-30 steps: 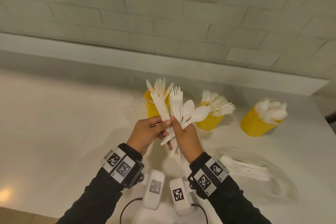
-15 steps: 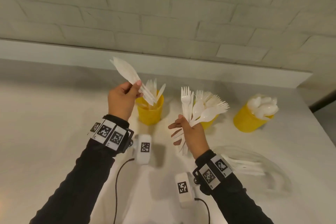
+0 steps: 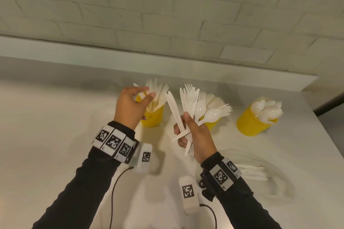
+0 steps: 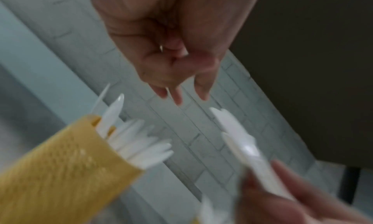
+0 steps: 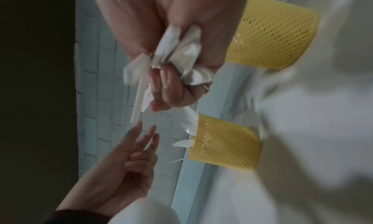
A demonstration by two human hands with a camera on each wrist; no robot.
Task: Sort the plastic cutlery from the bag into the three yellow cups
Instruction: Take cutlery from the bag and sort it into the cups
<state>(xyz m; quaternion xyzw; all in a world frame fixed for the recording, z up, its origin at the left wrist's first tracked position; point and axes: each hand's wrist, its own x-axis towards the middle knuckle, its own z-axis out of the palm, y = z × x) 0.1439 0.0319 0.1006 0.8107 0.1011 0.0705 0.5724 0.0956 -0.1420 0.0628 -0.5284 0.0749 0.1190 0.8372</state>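
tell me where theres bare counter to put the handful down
Bare counter lies left of the knife cup, out to the left edge. Crowded: the row of knife cup, fork cup and spoon cup, and the bag right of the right hand.

Three yellow mesh cups stand near the counter's back edge: the left cup [image 3: 152, 115] holds white knives, the middle cup [image 3: 212, 123] forks, the right cup [image 3: 251, 123] spoons. A clear bag [image 3: 260, 173] with remaining cutlery lies near the right edge.
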